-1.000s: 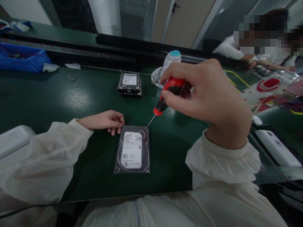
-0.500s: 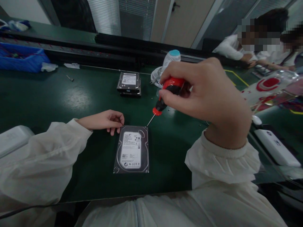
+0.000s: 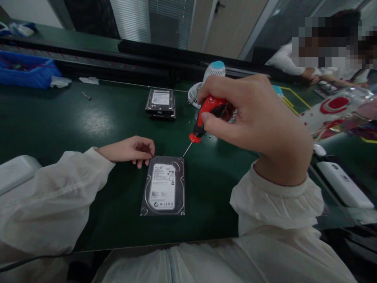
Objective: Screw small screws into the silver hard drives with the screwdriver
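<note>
A hard drive (image 3: pixel 163 186) with a white label lies flat on the green table. My right hand (image 3: pixel 244 112) is closed around the handle of a red and black screwdriver (image 3: pixel 196 131). The tool leans, and its tip meets the drive's far right corner. At the opposite far corner, my left hand (image 3: pixel 138 150) has its fingers curled, with thumb and fingertips gripping the drive's edge. The exact finger contact there is partly hidden.
Two stacked hard drives (image 3: pixel 160 104) sit farther back, beside a white fan-like device (image 3: pixel 194 94). A blue bin (image 3: pixel 28 72) stands far left. On the right are a clear plastic bottle (image 3: pixel 338 110) and a white box-shaped device (image 3: pixel 344 184). Two people sit far right.
My right hand's fingers have shifted on the screwdriver handle, which looks turned, showing more red. Its tip stays at the same corner. My left hand and the drive hardly differ.
</note>
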The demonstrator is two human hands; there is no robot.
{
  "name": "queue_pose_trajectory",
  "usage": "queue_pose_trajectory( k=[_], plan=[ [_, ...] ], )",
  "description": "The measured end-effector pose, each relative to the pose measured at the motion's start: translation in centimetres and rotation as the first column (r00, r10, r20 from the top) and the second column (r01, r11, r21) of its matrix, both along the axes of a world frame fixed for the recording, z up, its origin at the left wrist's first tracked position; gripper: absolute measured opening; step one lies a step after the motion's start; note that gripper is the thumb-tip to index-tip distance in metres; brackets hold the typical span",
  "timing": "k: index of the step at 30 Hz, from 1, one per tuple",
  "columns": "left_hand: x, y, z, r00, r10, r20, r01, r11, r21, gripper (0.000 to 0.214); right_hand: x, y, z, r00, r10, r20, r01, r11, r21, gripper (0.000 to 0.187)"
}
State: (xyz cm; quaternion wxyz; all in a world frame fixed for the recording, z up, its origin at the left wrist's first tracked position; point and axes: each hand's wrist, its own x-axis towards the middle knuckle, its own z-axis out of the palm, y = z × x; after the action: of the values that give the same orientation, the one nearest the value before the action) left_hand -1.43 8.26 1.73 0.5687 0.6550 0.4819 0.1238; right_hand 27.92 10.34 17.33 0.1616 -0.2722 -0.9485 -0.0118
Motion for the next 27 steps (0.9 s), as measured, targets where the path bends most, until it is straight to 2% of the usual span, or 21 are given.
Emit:
queue_pose_trajectory(
  k=[5,10,14,27],
  plan=[
    [0.09,-0.03,0.17,1.0,0.005,-0.011,-0.005,1.0,-0.003,0.021,0.06,-0.24,0.11,1.0,-0.028,-0.002,0.028,0.999,0.022,0.013],
    [0.0,0.01,0.09,1.0,0.008,-0.011,-0.008,1.0,-0.002,0.021,0.22,-0.27,0.21,0.995,-0.097,-0.022,0.099,0.991,0.088,0.033],
    [-0.08,0.04,0.07,1.0,0.004,-0.01,-0.004,1.0,-0.003,0.018,0.24,-0.21,0.23,0.999,-0.05,-0.01,0.05,0.998,0.036,0.021],
    [0.14,-0.03,0.22,1.0,0.008,-0.013,-0.008,1.0,-0.002,0.019,0.22,-0.23,0.28,1.0,-0.021,0.005,0.021,1.0,0.002,0.019]
  ],
)
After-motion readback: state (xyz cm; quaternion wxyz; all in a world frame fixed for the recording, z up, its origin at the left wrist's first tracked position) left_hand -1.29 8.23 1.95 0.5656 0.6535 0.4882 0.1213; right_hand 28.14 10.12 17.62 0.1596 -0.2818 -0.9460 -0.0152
